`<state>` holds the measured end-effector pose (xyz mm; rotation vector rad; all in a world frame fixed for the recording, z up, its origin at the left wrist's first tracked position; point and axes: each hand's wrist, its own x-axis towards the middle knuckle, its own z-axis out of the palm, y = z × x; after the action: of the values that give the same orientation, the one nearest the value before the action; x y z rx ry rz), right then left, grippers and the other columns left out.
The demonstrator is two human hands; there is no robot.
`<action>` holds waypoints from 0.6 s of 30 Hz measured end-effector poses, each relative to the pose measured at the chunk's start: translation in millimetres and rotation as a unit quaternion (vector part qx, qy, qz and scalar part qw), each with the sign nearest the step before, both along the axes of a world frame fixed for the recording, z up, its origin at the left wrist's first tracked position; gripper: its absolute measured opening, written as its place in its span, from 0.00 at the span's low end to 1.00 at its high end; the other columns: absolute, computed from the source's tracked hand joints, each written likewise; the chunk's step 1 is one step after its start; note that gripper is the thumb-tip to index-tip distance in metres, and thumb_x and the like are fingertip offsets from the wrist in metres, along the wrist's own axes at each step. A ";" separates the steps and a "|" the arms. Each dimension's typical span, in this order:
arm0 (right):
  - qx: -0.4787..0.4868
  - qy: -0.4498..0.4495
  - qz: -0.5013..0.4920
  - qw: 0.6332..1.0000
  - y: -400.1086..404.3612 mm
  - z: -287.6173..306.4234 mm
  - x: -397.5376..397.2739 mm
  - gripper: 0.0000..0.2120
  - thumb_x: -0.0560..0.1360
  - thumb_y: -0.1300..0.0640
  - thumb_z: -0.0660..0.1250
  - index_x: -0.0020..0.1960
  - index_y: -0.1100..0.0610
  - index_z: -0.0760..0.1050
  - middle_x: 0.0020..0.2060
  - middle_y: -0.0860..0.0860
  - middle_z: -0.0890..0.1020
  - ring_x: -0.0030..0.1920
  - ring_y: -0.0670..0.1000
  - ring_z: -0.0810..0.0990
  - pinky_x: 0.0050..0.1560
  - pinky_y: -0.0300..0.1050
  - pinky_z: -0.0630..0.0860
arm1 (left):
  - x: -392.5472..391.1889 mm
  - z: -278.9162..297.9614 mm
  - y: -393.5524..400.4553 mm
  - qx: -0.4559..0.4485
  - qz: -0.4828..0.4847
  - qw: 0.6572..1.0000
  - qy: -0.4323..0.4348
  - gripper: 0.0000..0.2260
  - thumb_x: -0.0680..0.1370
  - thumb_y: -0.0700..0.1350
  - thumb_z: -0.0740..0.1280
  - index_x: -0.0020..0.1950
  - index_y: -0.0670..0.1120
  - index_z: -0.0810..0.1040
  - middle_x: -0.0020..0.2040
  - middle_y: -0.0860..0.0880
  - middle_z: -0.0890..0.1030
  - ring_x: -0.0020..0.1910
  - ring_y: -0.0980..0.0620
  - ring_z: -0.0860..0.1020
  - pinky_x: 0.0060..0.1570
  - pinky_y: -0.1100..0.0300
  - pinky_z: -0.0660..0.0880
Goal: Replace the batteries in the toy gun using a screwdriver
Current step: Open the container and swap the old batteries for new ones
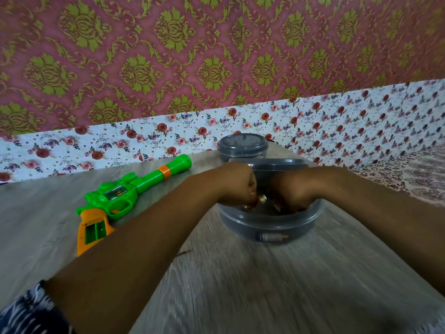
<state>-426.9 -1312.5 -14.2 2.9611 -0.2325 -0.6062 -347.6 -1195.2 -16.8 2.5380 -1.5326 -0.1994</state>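
Fingers (pixel 251 189) of the left hand (pixel 237 183) curl and pinch a small battery (pixel 261 198) over the grey round container (pixel 272 221) in the middle of the desk (pixel 240 285). Just right of it, the right hand (pixel 292 189) dips into the same container, its fingers hidden below the rim, so I cannot tell how they lie. Well left of both hands, the green and orange toy gun (pixel 120 198) lies flat, its grip compartment open and nearest. A second lidded grey container (pixel 242 147) stands at the far edge.
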 end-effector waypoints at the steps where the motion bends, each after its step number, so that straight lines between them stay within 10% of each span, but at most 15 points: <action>1: 0.025 -0.015 -0.007 1.000 -2.2 1.0 -1.5 0.10 0.75 0.61 0.63 0.57 0.59 0.74 0.43 0.52 0.76 0.40 0.49 0.74 0.37 0.39 0.70 | 0.3 -2.1 3.9 -0.019 0.002 1.000 0.002 0.08 0.75 0.44 0.68 0.48 0.41 0.83 0.47 0.44 0.83 0.45 0.50 0.79 0.43 0.60 0.72; 6: 0.116 -0.049 -0.015 0.992 -3.7 6.2 -3.3 0.08 0.75 0.59 0.62 0.51 0.61 0.75 0.39 0.54 0.77 0.36 0.50 0.74 0.35 0.43 0.71 | 2.8 -22.2 25.8 -0.141 0.031 0.989 0.001 0.08 0.76 0.48 0.68 0.46 0.45 0.84 0.43 0.49 0.84 0.40 0.55 0.78 0.34 0.72 0.68; 18: 0.189 0.030 0.007 0.982 1.5 -0.6 0.8 0.09 0.71 0.60 0.68 0.51 0.53 0.77 0.49 0.53 0.81 0.52 0.55 0.79 0.54 0.53 0.76 | 3.0 -44.6 25.3 -0.300 0.086 0.947 0.076 0.05 0.74 0.46 0.70 0.45 0.45 0.82 0.42 0.48 0.84 0.43 0.53 0.81 0.46 0.60 0.76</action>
<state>-426.1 -1311.0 -14.8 3.2936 -0.0996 -0.8191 -344.6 -1169.9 -61.4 2.0932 -1.0905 0.0849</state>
